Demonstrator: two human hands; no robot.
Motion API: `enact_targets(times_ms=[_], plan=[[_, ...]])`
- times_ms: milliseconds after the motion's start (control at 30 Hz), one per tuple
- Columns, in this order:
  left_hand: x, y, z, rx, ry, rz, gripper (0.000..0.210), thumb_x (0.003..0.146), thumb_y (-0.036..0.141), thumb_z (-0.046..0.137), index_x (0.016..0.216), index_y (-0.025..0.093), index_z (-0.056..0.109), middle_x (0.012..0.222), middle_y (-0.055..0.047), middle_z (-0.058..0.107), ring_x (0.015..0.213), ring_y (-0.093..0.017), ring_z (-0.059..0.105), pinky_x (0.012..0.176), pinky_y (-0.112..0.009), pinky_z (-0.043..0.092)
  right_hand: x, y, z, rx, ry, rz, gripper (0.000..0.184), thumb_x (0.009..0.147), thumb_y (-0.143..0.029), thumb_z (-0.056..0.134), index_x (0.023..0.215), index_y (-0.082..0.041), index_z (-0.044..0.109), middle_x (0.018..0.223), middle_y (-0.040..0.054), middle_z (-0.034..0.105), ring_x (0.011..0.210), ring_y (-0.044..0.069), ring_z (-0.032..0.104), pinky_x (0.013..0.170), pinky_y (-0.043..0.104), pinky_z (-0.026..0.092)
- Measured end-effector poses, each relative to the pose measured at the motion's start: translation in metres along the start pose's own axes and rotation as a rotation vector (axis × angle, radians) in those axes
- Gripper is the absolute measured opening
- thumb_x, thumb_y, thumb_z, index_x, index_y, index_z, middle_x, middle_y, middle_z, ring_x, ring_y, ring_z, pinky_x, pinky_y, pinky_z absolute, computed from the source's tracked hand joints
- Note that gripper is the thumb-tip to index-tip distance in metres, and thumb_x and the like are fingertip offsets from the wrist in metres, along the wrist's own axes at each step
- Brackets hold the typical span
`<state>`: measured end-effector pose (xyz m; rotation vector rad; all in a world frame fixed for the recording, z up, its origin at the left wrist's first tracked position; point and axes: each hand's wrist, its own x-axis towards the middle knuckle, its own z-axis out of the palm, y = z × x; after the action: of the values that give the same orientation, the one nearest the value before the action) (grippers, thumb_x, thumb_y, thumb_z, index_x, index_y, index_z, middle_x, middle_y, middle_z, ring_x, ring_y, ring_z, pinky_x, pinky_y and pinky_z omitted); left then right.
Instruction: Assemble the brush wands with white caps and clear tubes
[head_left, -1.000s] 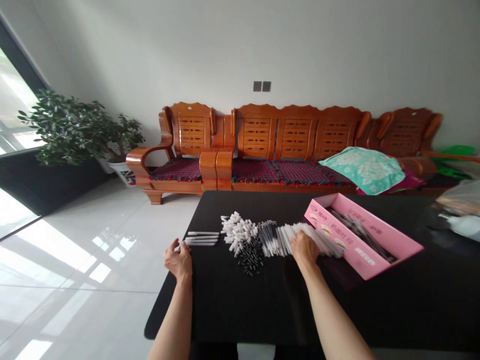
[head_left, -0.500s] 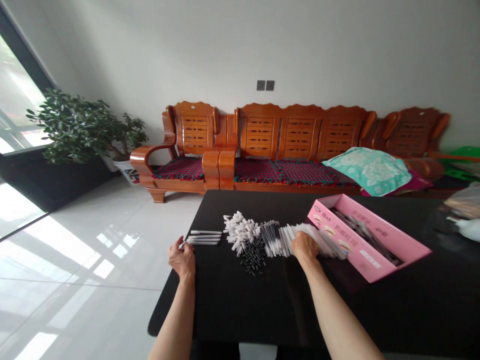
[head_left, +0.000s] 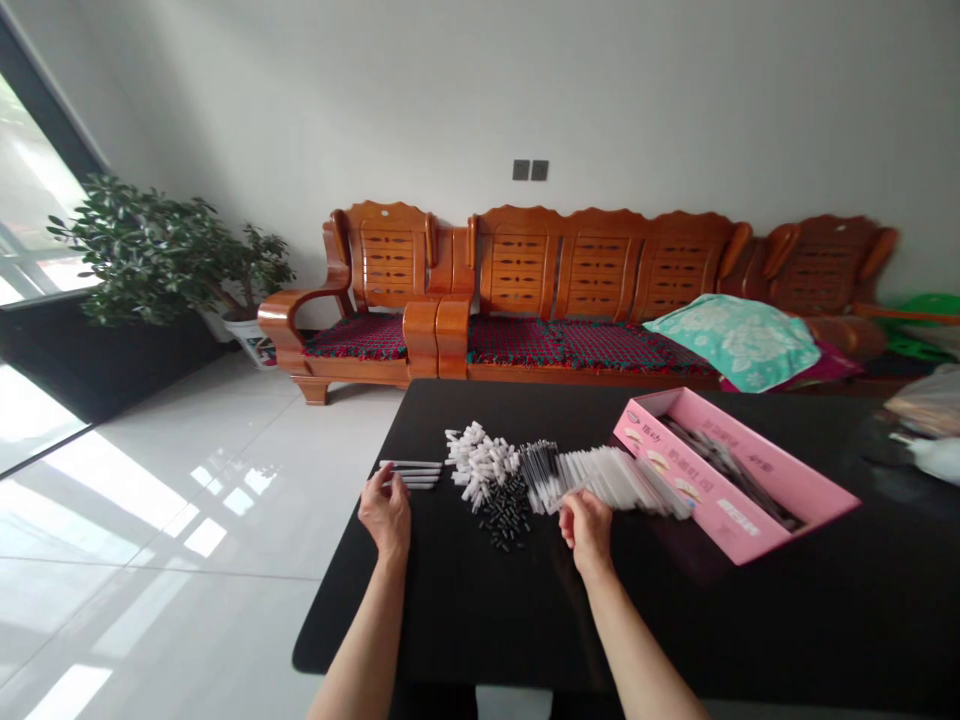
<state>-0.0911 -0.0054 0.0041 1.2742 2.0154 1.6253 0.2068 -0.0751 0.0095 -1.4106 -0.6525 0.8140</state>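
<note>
We see a smooth, glossy black counter [head_left: 487, 620] with a rounded near-left corner. Right hand [head_left: 587, 528]: mid-counter, fingers curled into a pinch beside the near ends of the tubes; pale sliver at the fingertips, can't tell if it's gripped. Left hand [head_left: 386, 512]: by the left edge, fingers half curled at the ends of the slim pale rods [head_left: 420, 480]; we can't tell if it holds any.

Between the hands, a loose heap of small black cylinders [head_left: 504, 520]; touching it on the far side, a pile of stubby matte white cylinders [head_left: 480, 462]. Just right, thin dark rods with pale ends [head_left: 538, 468], then a packed row of translucent tubes [head_left: 615, 478] running up to the pink box [head_left: 724, 500], which is long, open, printed, and set toward the far edge with dark strips [head_left: 712, 452] inside.

Beyond the far edge: glossy carved-wood sofa [head_left: 517, 265], coarse woven seat covers [head_left: 510, 340], teal floral cloth [head_left: 739, 340].
</note>
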Motion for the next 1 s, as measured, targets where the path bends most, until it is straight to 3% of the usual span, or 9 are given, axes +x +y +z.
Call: enact_targets(times_ms=[167,333,433,533,700,833,1000], plan=[[-0.041,0.041,0.034,-0.168,-0.315,0.086,0.031,0.085,0.036,0.057,0.106,0.018,0.071,0.084,-0.005,0.071,0.062,-0.015,0.065,0.065,-0.027,0.051,-0.004,0.012,0.003,-0.004,0.040,-0.026,0.022,0.071,-0.029,0.058,0.054,-0.021,0.047,0.036,-0.0070,0.045,0.029,0.007,0.037,0.028,0.017,0.024],[-0.080,0.082,0.077,-0.095,-0.680,0.189,0.018,0.082,0.022,0.061,0.091,0.017,0.075,0.082,-0.004,0.074,0.070,-0.014,0.066,0.070,-0.025,0.050,-0.003,0.012,0.001,-0.025,0.035,-0.036,0.025,0.073,-0.029,0.058,0.054,-0.021,0.046,0.037,-0.0069,0.045,0.030,0.007,0.037,0.030,0.018,0.024],[-0.093,0.101,0.100,0.020,-0.822,0.257,0.018,0.083,0.018,0.058,0.089,0.017,0.076,0.081,-0.003,0.075,0.073,-0.014,0.067,0.072,-0.023,0.049,-0.004,0.012,-0.001,-0.034,0.026,-0.056,0.026,0.074,-0.030,0.058,0.054,-0.021,0.046,0.037,-0.0067,0.045,0.031,0.007,0.038,0.030,0.018,0.024],[-0.098,0.114,0.120,0.216,-0.872,0.268,0.020,0.085,0.019,0.056,0.088,0.016,0.076,0.083,-0.005,0.075,0.078,-0.015,0.068,0.074,-0.023,0.048,-0.004,0.014,-0.003,-0.040,0.012,-0.060,0.024,0.075,-0.031,0.059,0.056,-0.021,0.048,0.037,-0.0068,0.045,0.031,0.008,0.038,0.030,0.019,0.025],[-0.099,0.125,0.142,0.360,-0.850,0.228,0.022,0.079,0.030,0.067,0.088,0.012,0.075,0.089,-0.015,0.074,0.089,-0.024,0.069,0.078,-0.030,0.050,0.001,0.021,-0.005,-0.049,-0.015,-0.061,0.020,0.075,-0.034,0.059,0.061,-0.020,0.054,0.038,-0.0064,0.047,0.031,0.009,0.039,0.031,0.020,0.027],[-0.099,0.125,0.147,0.414,-0.852,0.223,0.023,0.075,0.029,0.070,0.089,0.011,0.074,0.093,-0.017,0.073,0.091,-0.026,0.069,0.078,-0.031,0.051,0.003,0.023,-0.006,-0.047,-0.026,-0.063,0.020,0.075,-0.035,0.060,0.062,-0.020,0.055,0.038,-0.0061,0.048,0.032,0.010,0.039,0.031,0.021,0.027],[-0.094,0.117,0.139,0.381,-0.859,0.274,0.015,0.081,0.024,0.063,0.086,0.016,0.075,0.086,-0.010,0.074,0.087,-0.020,0.068,0.078,-0.026,0.049,-0.001,0.018,-0.006,-0.041,-0.038,-0.077,0.021,0.074,-0.034,0.060,0.060,-0.020,0.054,0.039,-0.0061,0.047,0.032,0.009,0.038,0.031,0.020,0.027]])
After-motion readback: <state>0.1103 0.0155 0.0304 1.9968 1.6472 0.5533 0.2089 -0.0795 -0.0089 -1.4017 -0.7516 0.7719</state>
